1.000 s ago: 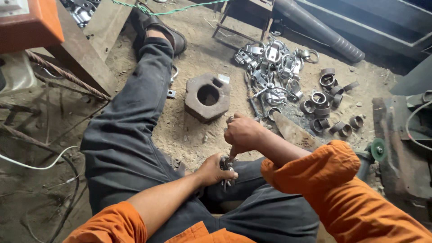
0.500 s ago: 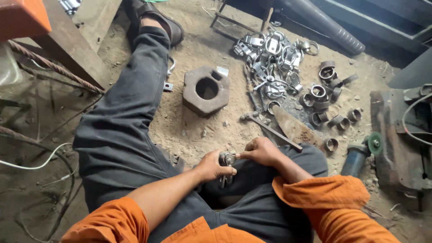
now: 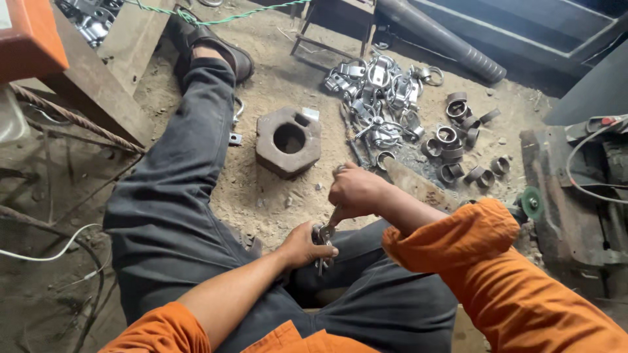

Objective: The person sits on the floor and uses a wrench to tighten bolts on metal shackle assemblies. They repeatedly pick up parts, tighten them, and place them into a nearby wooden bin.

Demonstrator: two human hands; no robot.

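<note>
Small bright metal clamp (image 3: 324, 245): gripped in closed left hand (image 3: 304, 245); thin steel tool (image 3: 333, 217) clenched by right hand (image 3: 356, 191). Rusty hexagonal block (image 3: 288, 140), bored through, set on sandy floor (image 3: 261, 189).

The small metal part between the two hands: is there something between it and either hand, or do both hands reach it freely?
Nothing visible stands in the way. The left hand grips the small metal part directly, and the right hand comes down on it from above with a thin tool.

The small clamp (image 3: 323, 243) is bright bare metal, like the shiny heap of clamps (image 3: 379, 98); the hexagonal block (image 3: 288, 140) is dull, rusty iron (rough-faced), on gritty sand.
</note>
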